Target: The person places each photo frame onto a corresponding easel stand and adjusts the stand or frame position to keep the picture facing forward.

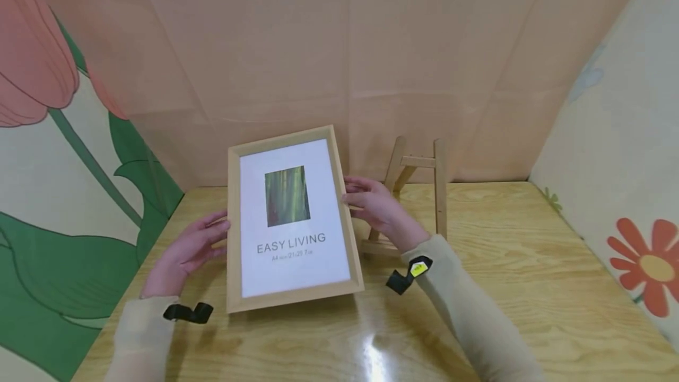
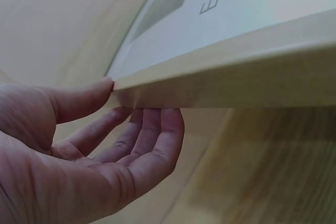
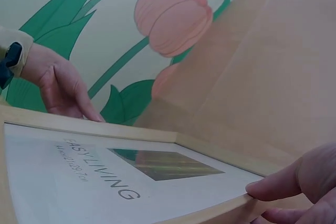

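A light wooden picture frame (image 1: 294,231) is held up at a slant above the table, its front toward the head camera. Behind its glazing is a white sheet with a small green picture and the words EASY LIVING. My left hand (image 1: 193,246) grips the left edge. In the left wrist view the left thumb (image 2: 86,99) lies along the edge and the fingers (image 2: 163,140) curl underneath. On the opposite edge, my right hand (image 1: 379,208) pinches the frame, with the right thumb (image 3: 278,184) on the front rim and fingers below, partly hidden.
A small wooden easel (image 1: 441,187) stands behind my right hand and forearm, partly covered by them. The wood-grain table (image 1: 509,287) meets a pinkish cloth backdrop (image 1: 345,46). Walls with painted flowers (image 1: 655,267) rise on both sides.
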### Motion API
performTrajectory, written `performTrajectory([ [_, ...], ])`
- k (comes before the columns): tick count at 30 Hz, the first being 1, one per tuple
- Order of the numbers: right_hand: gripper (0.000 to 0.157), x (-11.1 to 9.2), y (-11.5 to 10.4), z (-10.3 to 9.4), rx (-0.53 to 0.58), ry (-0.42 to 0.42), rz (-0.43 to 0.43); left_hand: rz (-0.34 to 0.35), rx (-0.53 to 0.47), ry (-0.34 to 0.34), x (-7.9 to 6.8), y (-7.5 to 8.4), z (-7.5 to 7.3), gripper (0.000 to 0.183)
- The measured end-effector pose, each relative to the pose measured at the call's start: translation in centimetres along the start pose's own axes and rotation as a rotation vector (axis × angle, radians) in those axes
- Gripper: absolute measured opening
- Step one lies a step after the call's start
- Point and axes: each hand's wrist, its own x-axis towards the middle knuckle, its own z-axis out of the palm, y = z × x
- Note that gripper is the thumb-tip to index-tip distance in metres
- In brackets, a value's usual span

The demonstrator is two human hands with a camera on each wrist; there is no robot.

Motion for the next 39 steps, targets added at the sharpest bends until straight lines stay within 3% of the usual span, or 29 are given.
performTrajectory([
  [13, 0.051, -2.2, -3.4, -1.5, 0.048, -0.084, -0.118, 0.126, -0.021, -0.062, -0.4, 2.7, 1.9, 0.052],
  [21, 0.052, -2.8, -4.3, -2.1, 0.005, -0.045, -0.155, 0.172, -0.069, -0.038, 0.2, 3.4, 2.9, 0.053],
  [30, 0.056, -3.6, -5.3, -3.2, -0.029, -0.064, -0.2, 0.219, -0.089, 0.019, 0.9, 4.1, 4.2, 0.05],
  [39, 0.055, -4.9, -6.1, -4.7, -0.046, -0.06, -0.305, 0.273, -0.113, 0.002, 1.6, 5.1, 6.0, 0.051],
])
